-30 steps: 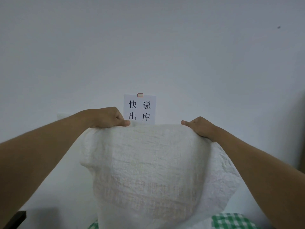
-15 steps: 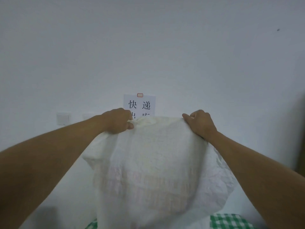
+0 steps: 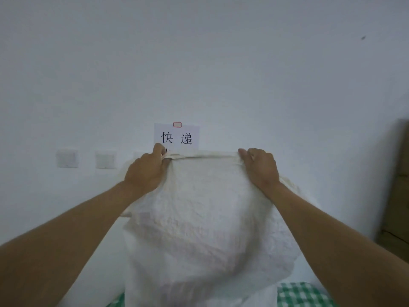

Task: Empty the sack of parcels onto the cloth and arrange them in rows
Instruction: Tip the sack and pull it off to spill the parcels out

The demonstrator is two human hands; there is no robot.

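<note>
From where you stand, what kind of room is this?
Likely a small parcel-handling room: a wall sign reads "快递" (express delivery), a white sack is held up, and wall switches suggest indoors.

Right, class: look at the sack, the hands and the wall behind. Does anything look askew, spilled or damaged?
Nothing stands out. Both hands, left and right, grip the top edge of the white sack, which is crumpled but shows no tear. No parcels are in view. The sign hangs straight, half hidden by the sack.

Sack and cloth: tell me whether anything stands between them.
Nothing visible does. The left hand and right hand grip the top edge of the white sack, which hangs over the green checked cloth. The sack hides the cloth directly under it.
</note>
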